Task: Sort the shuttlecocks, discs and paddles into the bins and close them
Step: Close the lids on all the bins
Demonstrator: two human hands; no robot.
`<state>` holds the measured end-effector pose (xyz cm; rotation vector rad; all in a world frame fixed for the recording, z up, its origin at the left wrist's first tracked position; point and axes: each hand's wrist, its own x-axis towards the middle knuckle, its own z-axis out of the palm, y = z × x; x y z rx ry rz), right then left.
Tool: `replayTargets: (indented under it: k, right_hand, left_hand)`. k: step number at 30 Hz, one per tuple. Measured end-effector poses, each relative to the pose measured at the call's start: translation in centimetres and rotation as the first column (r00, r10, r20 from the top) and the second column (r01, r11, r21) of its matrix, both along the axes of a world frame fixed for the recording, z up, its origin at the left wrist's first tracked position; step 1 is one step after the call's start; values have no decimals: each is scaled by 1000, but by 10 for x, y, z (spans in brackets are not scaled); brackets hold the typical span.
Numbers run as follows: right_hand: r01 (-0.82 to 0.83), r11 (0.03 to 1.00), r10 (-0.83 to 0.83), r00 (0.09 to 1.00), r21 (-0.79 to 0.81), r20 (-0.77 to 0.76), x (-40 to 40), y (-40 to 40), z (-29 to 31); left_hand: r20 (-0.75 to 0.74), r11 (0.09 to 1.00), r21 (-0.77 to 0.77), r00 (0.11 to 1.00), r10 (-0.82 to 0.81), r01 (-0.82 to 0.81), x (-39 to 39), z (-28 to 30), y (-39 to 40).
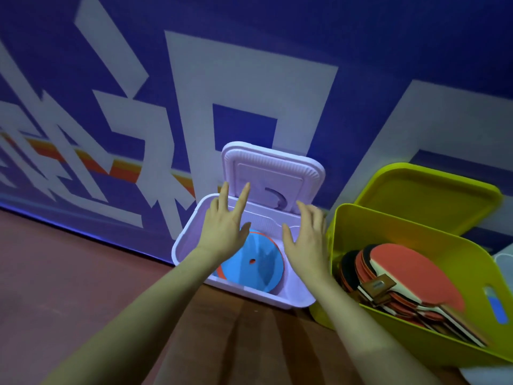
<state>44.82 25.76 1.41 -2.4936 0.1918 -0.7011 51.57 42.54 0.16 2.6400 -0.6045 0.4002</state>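
Discs (251,261), blue over a red-edged one, are lying nearly flat inside the lilac bin (191,226), tilting slightly so that the upper face is looking toward 12 o'clock; being round, they are showing no long axis. This bin is sitting on the reddish floor (69,259) against the blue-and-white wall banner (249,79), with its lid (273,176) standing open and leaning back at 12 o'clock, long edge running from 9 to 3 o'clock. Both hands are hovering above the bin opening, holding nothing: the left hand (224,226) is spreading its fingers straight toward 12 o'clock, and the right hand (308,237) is reaching the same way with fingers relaxed and blurred. At 3 o'clock from the lilac bin, just beside it, the yellow-green bin (416,226) is standing with its lid (433,195) also open. Paddles (410,284), red-faced, are lying stacked inside it, their long axes running from blades at 10 o'clock to handles at 4 o'clock.
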Motion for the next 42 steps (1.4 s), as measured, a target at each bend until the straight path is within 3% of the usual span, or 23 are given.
replayTargets:
  k: [2,4,9,12,15,21,26,34,42]
  right_hand:
    - [63,998,-64,994,19,92,4,-5,10]
    - [96,995,-98,991,33,91,13,-10,21]
    - [73,997,-72,988,3,-135,38,-24,43]
    - [37,997,-23,978,64,-209,47,-29,41]
    - [1,988,23,988,152,-153,50,-30,40]
    - [9,991,-5,1000,133,-31,44,-31,42]
    - [-6,983,8,1000,184,-10,39,-41,52]
    - [154,970,-151,988,186,-28,50,-42,37]
    - [81,978,-81,997,193,-6,58,-16,32]
  left_hand:
    - [63,1000,-20,998,9,-8,7,14,-4]
    - [104,999,-34,994,25,-22,17,27,-9]
    - [31,994,3,993,112,-112,42,52,-19]
    - [-9,998,-27,998,54,-54,51,56,-21]
    - [-10,996,-92,1000,14,-15,56,57,-22]
    - [-3,992,-127,1000,8,-9,46,60,-26]
    - [-22,974,-224,1000,-19,14,42,59,-25]
    - [-87,956,-291,996,9,-34,59,40,-25]
    - [-21,900,-436,999,-29,17,78,33,-23]
